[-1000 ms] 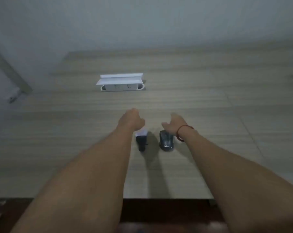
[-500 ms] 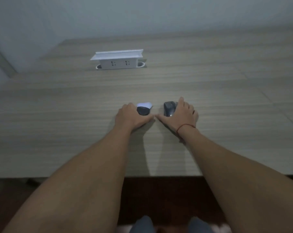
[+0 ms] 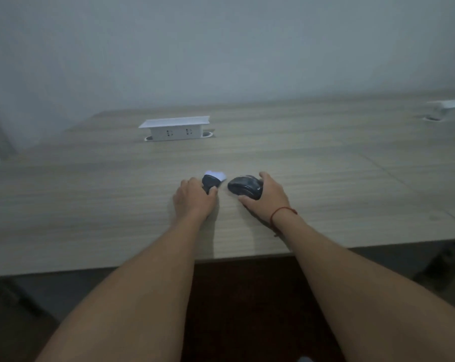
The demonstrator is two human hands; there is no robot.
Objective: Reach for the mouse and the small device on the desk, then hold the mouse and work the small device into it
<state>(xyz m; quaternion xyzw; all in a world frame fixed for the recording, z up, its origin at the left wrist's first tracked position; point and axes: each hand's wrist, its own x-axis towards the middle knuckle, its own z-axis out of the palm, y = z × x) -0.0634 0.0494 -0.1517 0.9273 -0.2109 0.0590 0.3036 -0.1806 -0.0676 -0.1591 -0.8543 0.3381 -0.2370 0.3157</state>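
Both my arms reach out over a pale wood-grain table (image 3: pixel 90 205). My left hand (image 3: pixel 193 198) grips a small dark object (image 3: pixel 210 181) with a white piece at its far end; its lower part is hidden by my fingers. My right hand (image 3: pixel 267 198), with a red string round the wrist, holds a dark computer mouse (image 3: pixel 244 186) tilted on its side, thumb under it and fingers curled over its far edge. The two objects are a short gap apart.
A white raised socket box (image 3: pixel 175 129) stands on the table beyond my hands. A second white box (image 3: pixel 448 108) sits at the far right edge. A pale wall rises behind. The table's near edge (image 3: pixel 143 265) runs below my forearms, dark floor under it.
My hands closed round the two objects. The mouse is now turned onto its side in my right hand. The camera view has lifted, showing more wall.
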